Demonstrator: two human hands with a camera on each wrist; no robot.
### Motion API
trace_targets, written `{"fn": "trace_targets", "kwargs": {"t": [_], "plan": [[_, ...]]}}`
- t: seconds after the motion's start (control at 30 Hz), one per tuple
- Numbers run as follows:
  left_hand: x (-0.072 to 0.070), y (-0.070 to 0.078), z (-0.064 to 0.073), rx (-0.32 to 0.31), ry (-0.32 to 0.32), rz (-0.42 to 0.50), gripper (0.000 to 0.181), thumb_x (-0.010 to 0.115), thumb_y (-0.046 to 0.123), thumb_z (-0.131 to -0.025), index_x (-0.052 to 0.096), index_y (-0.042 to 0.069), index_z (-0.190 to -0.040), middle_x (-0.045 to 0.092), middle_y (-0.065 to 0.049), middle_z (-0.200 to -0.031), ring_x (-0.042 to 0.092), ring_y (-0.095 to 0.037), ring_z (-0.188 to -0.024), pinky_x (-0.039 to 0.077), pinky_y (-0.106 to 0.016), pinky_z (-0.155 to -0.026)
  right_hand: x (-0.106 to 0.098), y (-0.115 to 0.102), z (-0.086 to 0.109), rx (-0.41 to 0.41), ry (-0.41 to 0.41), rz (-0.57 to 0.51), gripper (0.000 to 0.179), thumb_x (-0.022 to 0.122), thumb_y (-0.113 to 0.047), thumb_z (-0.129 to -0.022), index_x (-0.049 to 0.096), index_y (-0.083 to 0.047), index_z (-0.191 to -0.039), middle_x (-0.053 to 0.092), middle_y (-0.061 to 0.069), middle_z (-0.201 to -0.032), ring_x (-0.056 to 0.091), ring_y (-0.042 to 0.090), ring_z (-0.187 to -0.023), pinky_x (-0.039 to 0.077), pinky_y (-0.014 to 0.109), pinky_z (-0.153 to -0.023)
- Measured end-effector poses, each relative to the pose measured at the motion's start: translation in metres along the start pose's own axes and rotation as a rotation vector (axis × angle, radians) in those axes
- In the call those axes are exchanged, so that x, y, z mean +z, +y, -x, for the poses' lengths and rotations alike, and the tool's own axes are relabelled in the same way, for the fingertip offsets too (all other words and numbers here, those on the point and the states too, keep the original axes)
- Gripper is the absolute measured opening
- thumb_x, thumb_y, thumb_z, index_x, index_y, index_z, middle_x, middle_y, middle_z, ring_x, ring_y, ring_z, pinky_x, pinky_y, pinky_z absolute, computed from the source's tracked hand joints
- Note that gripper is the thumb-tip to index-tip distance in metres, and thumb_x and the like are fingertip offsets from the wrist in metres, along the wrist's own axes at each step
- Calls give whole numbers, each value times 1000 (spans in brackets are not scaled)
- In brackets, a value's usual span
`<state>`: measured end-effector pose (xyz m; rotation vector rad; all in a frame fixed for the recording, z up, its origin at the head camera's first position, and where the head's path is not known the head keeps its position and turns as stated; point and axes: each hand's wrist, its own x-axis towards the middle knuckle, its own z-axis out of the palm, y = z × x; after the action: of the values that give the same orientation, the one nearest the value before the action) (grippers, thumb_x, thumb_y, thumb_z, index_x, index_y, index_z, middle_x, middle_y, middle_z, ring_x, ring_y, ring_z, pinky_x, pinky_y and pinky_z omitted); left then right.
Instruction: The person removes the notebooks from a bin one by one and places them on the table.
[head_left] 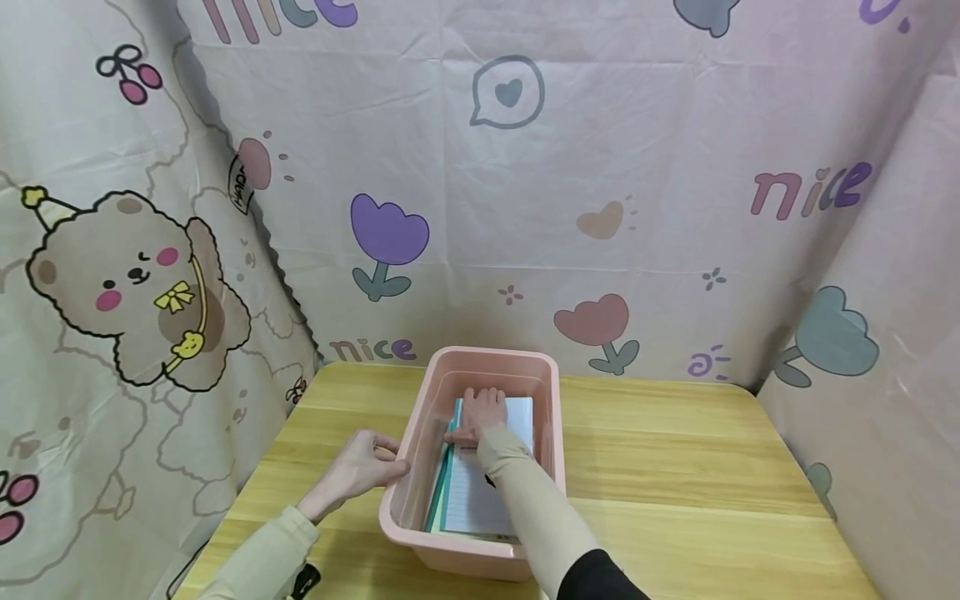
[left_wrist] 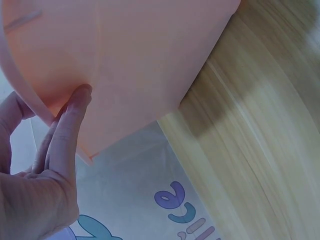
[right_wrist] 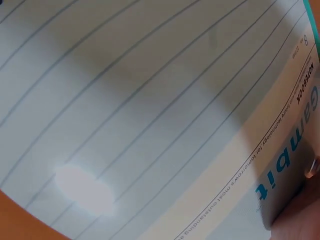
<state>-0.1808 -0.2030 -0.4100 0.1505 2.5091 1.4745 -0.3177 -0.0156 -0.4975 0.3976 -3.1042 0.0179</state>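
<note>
A pink plastic bin (head_left: pixel 555 417) stands on the wooden table. My left hand (head_left: pixel 362 467) grips its left rim; in the left wrist view, fingers of that hand (left_wrist: pixel 62 135) lie along the bin's outer wall (left_wrist: pixel 145 65). My right hand (head_left: pixel 485 417) reaches inside the bin and rests on a pale-blue lined notebook (head_left: pixel 476 496), thumb out to the left and fingertips at the far edge. The right wrist view shows the notebook's lined cover (right_wrist: pixel 120 115) with "Gambit" printed on it. Beneath, at the left, a teal-edged book (head_left: pixel 437 492) shows partly.
The wooden table (head_left: pixel 675 467) extends on both sides of the bin. A printed fabric backdrop (head_left: pixel 480 167) hangs behind and at both sides. A black strap piece (head_left: pixel 306 581) shows at the left sleeve.
</note>
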Motion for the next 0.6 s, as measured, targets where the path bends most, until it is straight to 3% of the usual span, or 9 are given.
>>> {"fn": "trace_targets", "kwargs": {"t": [0.37,0.5,0.6], "plan": [[2,1,0,-11,0,28,38,66,5,-83,61,-20,-112,75,-27,-92,76,-26,-82,64,-37,-71,-37,1,-4,-55,20,1,90,68,-78,-73,52,-11,-131,64,14,-129,56,28,-113,44,43,-104],[6,2,0,-43,51,39,38,67,4,-83,61,-19,-113,75,-28,-93,77,-29,-81,65,-37,-69,-56,1,-3,-70,15,-10,87,69,-76,-74,52,-12,-130,65,13,-125,56,28,-110,45,42,-101],[10,2,0,-69,100,49,38,67,3,-83,63,-18,-113,75,-28,-94,77,-30,-82,64,-38,-67,-69,3,-2,-67,-3,-42,87,67,-74,-77,50,-12,-134,63,14,-131,56,30,-117,44,43,-106]]}}
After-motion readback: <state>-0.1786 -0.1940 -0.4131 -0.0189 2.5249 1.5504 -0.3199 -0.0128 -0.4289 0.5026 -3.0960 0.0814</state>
